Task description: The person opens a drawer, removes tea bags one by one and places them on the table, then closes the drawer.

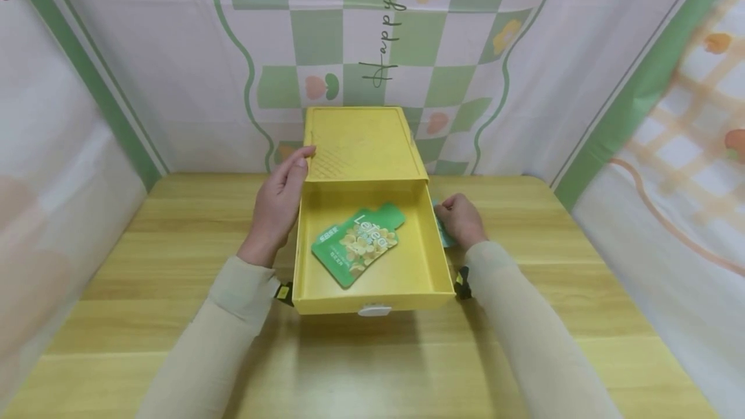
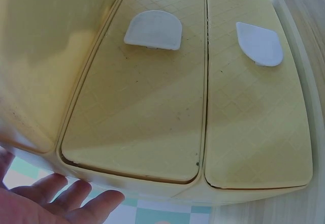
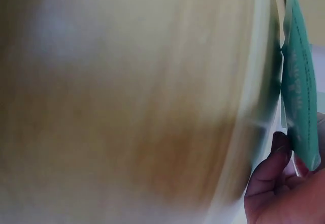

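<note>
A yellow drawer cabinet (image 1: 367, 141) stands at the back of the wooden table with its top drawer (image 1: 421, 238) pulled out. In that drawer lies a green packet (image 1: 381, 218) with flowers and "LeTea" printed on it. My left hand (image 1: 279, 202) touches the cabinet's left side, fingers fairly straight at the top edge; they also show in the left wrist view along the side. To the right of the drawer, my right hand (image 1: 464, 220) pinches a teal packet (image 3: 300, 89) between thumb and fingers, low over the table. The drawer wall hides part of this packet in the head view.
Below the pulled-out drawer, two closed drawer fronts (image 2: 139, 102) carry white handles (image 2: 154, 30). Wooden tabletop (image 1: 559, 290) surrounds the cabinet. A patterned green-and-white cloth (image 1: 372, 37) hangs right behind it, and more cloth hangs on both sides.
</note>
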Demonstrator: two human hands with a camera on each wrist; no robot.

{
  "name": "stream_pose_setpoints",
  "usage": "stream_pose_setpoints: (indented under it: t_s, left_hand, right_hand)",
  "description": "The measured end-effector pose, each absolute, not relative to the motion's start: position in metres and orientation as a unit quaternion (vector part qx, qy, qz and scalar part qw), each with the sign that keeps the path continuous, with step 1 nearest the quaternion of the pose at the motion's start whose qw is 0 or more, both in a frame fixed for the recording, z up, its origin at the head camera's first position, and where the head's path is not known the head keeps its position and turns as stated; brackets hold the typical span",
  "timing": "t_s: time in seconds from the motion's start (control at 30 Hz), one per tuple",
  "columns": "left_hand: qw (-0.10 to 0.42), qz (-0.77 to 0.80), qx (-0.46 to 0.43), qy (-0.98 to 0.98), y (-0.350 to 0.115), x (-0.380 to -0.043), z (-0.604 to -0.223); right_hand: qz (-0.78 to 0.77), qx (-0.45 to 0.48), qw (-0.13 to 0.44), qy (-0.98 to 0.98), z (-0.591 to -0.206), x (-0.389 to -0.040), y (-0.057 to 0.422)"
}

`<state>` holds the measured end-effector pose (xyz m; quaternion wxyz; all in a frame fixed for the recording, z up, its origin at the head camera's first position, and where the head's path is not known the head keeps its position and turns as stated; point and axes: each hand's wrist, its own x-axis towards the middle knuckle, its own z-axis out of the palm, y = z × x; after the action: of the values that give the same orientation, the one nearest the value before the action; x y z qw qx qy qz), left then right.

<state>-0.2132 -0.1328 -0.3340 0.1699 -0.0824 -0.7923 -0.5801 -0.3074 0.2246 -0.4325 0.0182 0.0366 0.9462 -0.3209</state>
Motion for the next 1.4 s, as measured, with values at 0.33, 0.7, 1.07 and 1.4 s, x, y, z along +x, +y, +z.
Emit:
stream_pose_setpoints:
  t_s: [0.33, 0.7, 1.07, 1.4]
  left_hand:
    - [0.174, -0.582, -0.080, -0.790, -0.132, -0.214, -0.334]
    - [0.170, -0.583, -0.083, -0.790, -0.133, -0.215, -0.335]
    - [0.171, -0.580, -0.085, -0.792, -0.133, -0.213, -0.334]
    - [0.171, -0.582, -0.085, -0.791, -0.133, -0.213, -0.334]
  right_hand:
    - [-0.252, 0.011, 0.017, 0.967, -0.432, -0.307, 0.224]
    - [-0.239, 0.007, 0.014, 0.971, -0.433, -0.308, 0.224]
    - [-0.230, 0.023, 0.029, 0.972, -0.422, -0.300, 0.221]
    - [-0.183, -0.035, 0.104, 0.977, -0.405, -0.292, 0.209]
